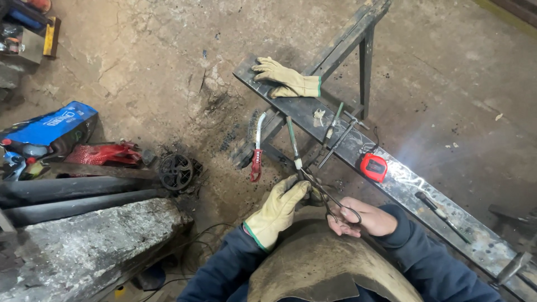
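Observation:
My left hand wears a tan leather glove, and its fingertips pinch the front end of long thin metal tongs. My bare right hand grips the tongs' looped handles. Both hands meet just above a curved, rusty metal sheet that lies over my lap. A green-handled tool lies just beyond the gloved fingertips, against a long flat steel bar.
The steel bar rests on a metal trestle and carries a spare tan glove, a red tape measure and thin rods. A red-handled wire brush hangs nearby. Pipes, a blue case and a concrete block sit left.

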